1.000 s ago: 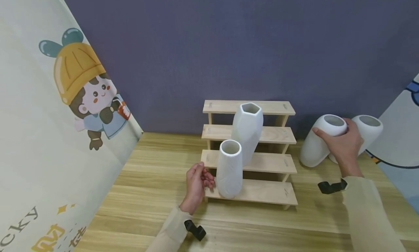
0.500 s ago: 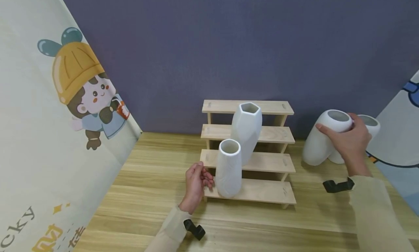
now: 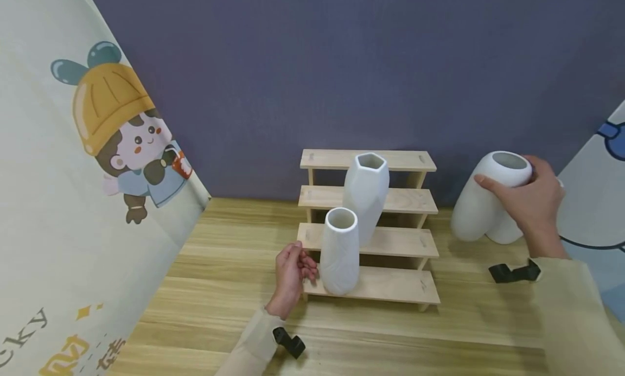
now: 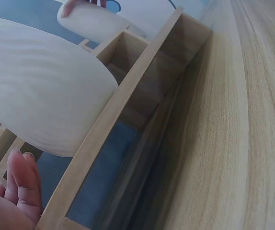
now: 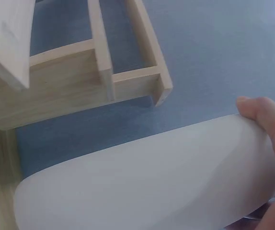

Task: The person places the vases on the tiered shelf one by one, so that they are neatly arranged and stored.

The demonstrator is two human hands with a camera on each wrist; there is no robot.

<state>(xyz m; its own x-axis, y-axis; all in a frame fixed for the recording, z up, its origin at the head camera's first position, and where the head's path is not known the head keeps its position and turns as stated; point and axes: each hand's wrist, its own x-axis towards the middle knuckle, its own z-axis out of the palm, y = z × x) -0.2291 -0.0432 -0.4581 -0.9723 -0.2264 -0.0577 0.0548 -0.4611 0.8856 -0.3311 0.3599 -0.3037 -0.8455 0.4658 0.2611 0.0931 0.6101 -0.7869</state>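
My right hand (image 3: 534,194) grips a smooth white vase (image 3: 474,210) near its rim, thumb on the near side. The vase leans to the right; in the right wrist view its pale body (image 5: 142,177) fills the bottom. Behind it, a second white vase (image 3: 505,233) is mostly hidden. My left hand (image 3: 292,270) is at the left end of the bottom step of a wooden tiered stand (image 3: 395,285), fingers loosely curled and holding nothing. Close by, a textured white vase (image 3: 340,256) stands on that step. One tier up stands a faceted white vase (image 3: 367,194).
The stand rests on a wood-grain table (image 3: 229,246) against a dark blue backdrop (image 3: 342,67). At the left hangs a white cloth (image 3: 39,202) with a cartoon figure, and another printed cloth (image 3: 593,213) is at the right. The two upper tiers rise behind the faceted vase.
My right hand has raised the smooth vase and shifted slightly right, covering more of the vase behind. The left hand and the two vases on the stand stay in place.
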